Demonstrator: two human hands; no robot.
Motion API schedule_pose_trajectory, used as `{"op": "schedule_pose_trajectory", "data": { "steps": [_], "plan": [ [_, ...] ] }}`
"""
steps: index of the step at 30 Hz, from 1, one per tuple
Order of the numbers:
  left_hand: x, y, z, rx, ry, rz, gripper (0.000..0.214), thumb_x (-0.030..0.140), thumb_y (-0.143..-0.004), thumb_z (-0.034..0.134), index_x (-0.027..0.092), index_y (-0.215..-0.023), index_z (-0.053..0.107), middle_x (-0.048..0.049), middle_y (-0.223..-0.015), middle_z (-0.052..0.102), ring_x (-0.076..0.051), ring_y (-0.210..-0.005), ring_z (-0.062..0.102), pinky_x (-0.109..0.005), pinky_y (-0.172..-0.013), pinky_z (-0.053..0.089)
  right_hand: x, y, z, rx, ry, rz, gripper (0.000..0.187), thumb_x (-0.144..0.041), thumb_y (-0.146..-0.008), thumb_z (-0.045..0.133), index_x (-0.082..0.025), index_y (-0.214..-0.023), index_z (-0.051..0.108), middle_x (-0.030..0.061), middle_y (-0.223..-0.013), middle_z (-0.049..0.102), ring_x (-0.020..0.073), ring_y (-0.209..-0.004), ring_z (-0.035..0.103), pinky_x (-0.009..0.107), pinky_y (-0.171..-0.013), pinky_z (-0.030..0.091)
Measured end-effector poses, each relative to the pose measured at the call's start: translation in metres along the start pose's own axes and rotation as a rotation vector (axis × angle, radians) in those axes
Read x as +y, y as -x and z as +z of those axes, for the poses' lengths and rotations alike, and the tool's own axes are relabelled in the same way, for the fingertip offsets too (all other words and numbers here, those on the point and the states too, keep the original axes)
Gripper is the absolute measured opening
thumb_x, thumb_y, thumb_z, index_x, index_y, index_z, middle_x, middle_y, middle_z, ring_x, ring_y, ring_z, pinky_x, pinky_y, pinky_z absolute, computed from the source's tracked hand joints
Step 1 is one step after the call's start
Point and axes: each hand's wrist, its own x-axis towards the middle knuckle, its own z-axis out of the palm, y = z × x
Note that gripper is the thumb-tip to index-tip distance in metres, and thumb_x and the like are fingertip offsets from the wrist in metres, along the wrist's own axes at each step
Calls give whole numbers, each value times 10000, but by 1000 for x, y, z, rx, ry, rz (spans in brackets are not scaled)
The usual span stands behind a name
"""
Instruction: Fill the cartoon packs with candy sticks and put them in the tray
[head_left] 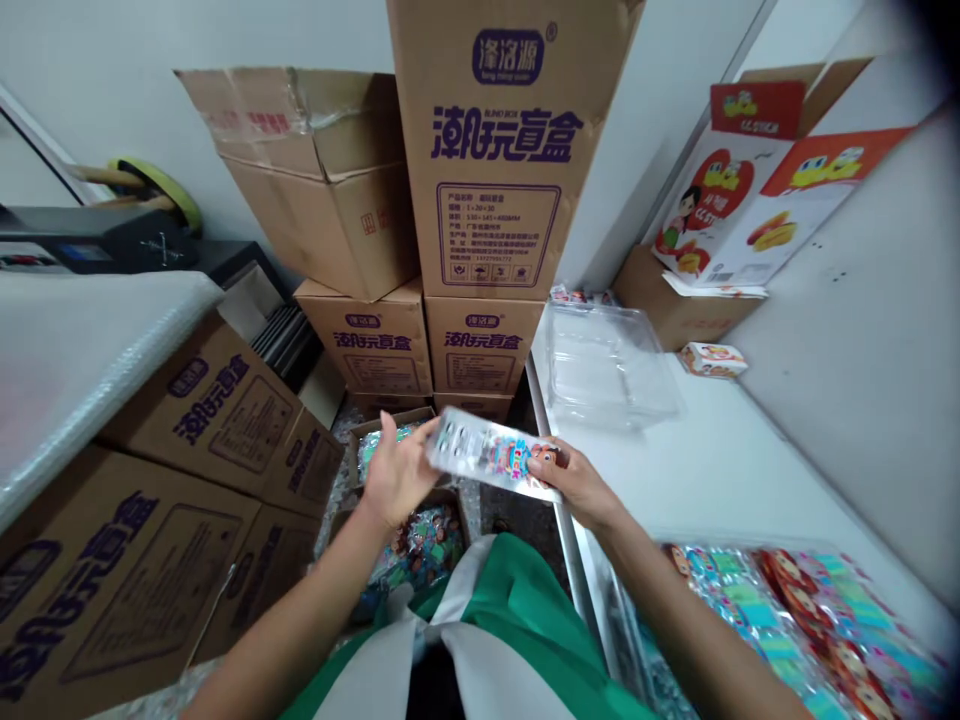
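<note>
A flat silver packet (480, 448) with colourful "Stick" lettering and a cartoon face spans the space between my hands. My right hand (581, 488) grips its right end, thumb pressed on top of the print. At the other end, my left hand (401, 468) has its thumb raised and apart, with its fingertips at or behind the packet's edge; the packet partly hides them. Below my hands, an open carton (459, 500) is full of small wrapped items in brown, green and blue. Behind it, another open carton (351, 470) contains shiny packets.
Tall brown cartons (502, 240) are stacked ahead, and more cartons (225, 420) stand at left. On the white table (720, 460) at right are a clear plastic tray (607, 365), a small printed box (712, 360) and colourful packets (795, 620). A red-and-white box (750, 200) stands behind.
</note>
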Motion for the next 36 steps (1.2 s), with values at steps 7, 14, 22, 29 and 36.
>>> {"op": "schedule_pose_trajectory", "data": {
  "steps": [7, 14, 22, 29, 36],
  "plan": [
    [-70, 33, 21, 138, 6, 106, 489, 342, -668, 751, 186, -1093, 565, -64, -1018, 666, -206, -898, 631, -342, -874, 446, 69, 50, 62, 200, -65, -74, 347, -439, -714, 675, -232, -955, 534, 30, -842, 641, 210, -741, 606, 365, -689, 496],
    [-63, 67, 19, 99, -227, 51, 426, 320, -692, 724, 147, -1051, 574, -80, -940, 678, -196, -749, 640, -321, -729, 489, 26, 75, 27, 247, 392, -154, 317, -528, -793, 539, -219, -864, 547, 38, -817, 598, 197, -765, 568, 326, -688, 462],
    [-74, 94, 24, 103, -632, 148, 413, 338, -680, 722, 141, -1019, 591, -63, -923, 668, -192, -793, 602, -258, -696, 457, 1, 71, 53, 365, 632, -315, 344, -541, -723, 628, -215, -809, 563, -4, -704, 595, 150, -605, 520, 265, -556, 400],
    [-78, 93, 19, 157, -775, 184, 370, 364, -713, 682, 126, -977, 579, -57, -868, 657, -174, -739, 586, -237, -628, 442, 3, 84, 51, 408, 813, -493, 222, -426, -842, 545, -207, -866, 574, 0, -734, 618, 147, -655, 570, 266, -621, 422],
    [-82, 89, 17, 138, -691, 153, 401, 350, -712, 684, 123, -1022, 568, -79, -918, 660, -185, -777, 603, -253, -666, 461, 9, 88, 46, 379, 997, -678, 150, -292, -893, 500, -193, -931, 606, 53, -869, 620, 172, -804, 578, 290, -721, 446]
  ]
}}
